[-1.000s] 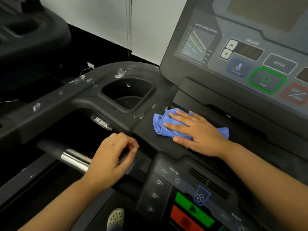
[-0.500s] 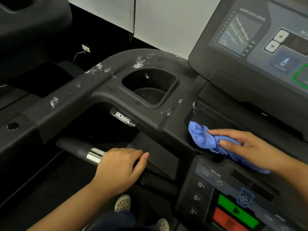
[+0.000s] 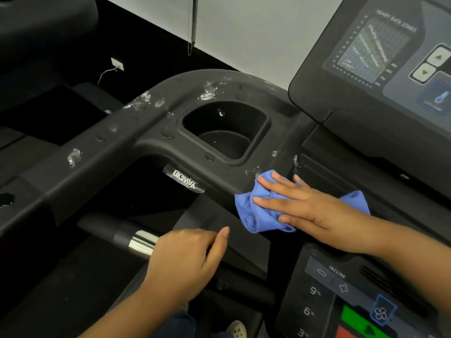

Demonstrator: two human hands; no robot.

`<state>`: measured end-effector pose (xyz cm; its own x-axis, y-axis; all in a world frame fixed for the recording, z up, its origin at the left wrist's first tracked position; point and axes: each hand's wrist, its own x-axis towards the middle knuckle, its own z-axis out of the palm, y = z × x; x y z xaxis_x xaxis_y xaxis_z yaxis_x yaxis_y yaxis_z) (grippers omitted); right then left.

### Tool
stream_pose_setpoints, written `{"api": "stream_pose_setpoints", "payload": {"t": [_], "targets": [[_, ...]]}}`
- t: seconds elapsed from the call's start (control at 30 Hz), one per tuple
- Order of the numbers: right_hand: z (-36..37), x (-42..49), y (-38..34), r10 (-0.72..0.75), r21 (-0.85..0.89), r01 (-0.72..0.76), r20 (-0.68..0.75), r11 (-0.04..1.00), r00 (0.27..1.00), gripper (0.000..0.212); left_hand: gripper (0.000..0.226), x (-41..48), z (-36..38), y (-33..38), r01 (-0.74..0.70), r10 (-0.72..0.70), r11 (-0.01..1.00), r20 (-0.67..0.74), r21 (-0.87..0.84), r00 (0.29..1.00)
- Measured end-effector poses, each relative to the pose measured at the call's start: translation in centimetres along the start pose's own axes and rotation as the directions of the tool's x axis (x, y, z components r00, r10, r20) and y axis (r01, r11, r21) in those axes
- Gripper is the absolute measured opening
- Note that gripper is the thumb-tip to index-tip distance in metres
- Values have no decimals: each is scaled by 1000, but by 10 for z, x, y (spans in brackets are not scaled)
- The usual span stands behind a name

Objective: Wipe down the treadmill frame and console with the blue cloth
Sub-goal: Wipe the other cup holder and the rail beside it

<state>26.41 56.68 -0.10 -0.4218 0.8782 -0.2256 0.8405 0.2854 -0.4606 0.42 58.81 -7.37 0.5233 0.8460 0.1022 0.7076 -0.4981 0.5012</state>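
Your right hand [image 3: 314, 208] now lies flat, fingers spread, pressing the blue cloth [image 3: 246, 211] onto the treadmill frame [image 3: 122, 142] just right of the cup holder [image 3: 224, 132]. Half a second ago only your fingertips held it, bunched and drawn back toward you. So the stroke is heading out again, toward the droplets [image 3: 208, 92] (plenty left along the rail). Your left hand [image 3: 185, 259] sits curled over the handlebar [image 3: 117, 231]; I cannot tell whether it grips.

Pressing palm-down with the right hand [image 3: 305, 203], fingers straight and spread, forearm reaching in from the right; left hand [image 3: 185, 259] lower, knuckles up, fingers curled under, thumb extended.
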Motion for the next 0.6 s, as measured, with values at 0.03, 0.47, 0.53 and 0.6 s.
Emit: {"api": "stream_pose_setpoints", "payload": {"t": [0.03,0.47,0.53,0.6], "targets": [[3,8,-3,-9,-57,7,-41,998,999,44,74,1,0,-1,-1,1,1000,-2,18,1000],[-1,73,7,89,-177,-177,-421,968,903,52,55,8,-3,4,33,-40,989,46,145,998],[-6,75,17,154,-195,-269,-462,943,873,57,55,6,-3,5,33,-39,989,42,143,998],[-11,78,24,218,-213,-359,-493,909,843,57,53,5,-3,5,32,-37,991,31,131,999]]}}
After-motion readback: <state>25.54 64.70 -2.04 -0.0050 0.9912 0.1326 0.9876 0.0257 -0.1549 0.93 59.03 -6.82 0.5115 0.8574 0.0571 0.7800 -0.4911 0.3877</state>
